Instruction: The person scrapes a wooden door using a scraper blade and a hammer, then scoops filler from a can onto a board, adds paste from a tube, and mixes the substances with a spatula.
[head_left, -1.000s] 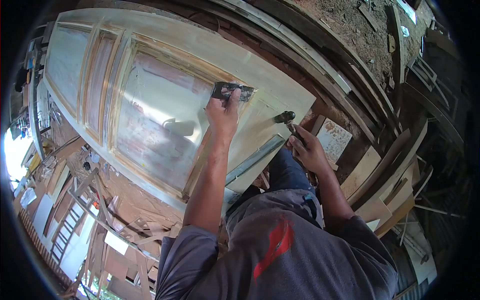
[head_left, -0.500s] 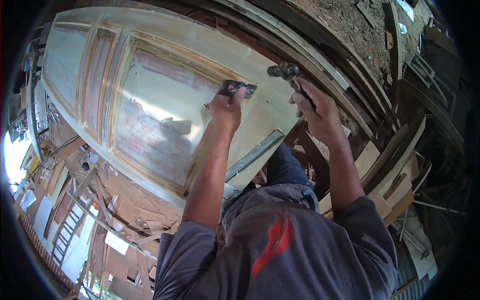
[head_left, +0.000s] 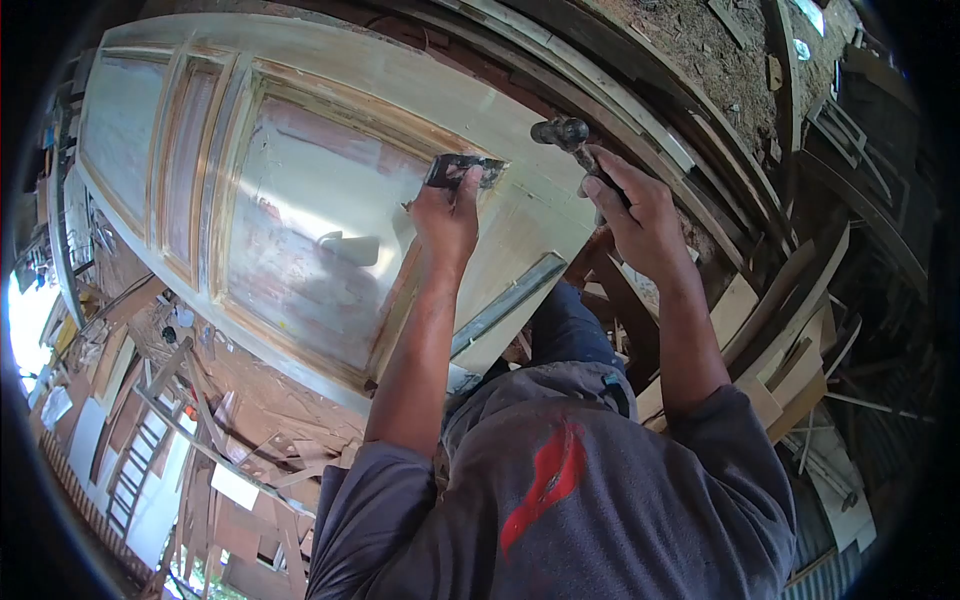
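Observation:
My left hand (head_left: 447,218) grips a dark, flat, paint-smeared piece (head_left: 447,170) between thumb and fingers; its exact kind is unclear. The piece rests at the corner of a recessed panel in a pale wooden door (head_left: 545,215). Around that panel runs a wooden moulding (head_left: 345,100). To the right, my right hand (head_left: 640,215) is closed around the handle of a ball-peen hammer (head_left: 562,132). The hammer head is raised apart from the dark piece. On the door near my body lies a long grey strip (head_left: 508,305).
Long boards (head_left: 640,130) lie beyond the door's far edge. Wood offcuts (head_left: 790,385) are heaped at my right. A small ladder-like frame (head_left: 135,470) and scattered scrap wood cover the ground at lower left.
The hammer has tilted slightly in my right hand, its head shifting a little. My left hand still holds the dark piece at the panel corner. The whole view has shifted slightly.

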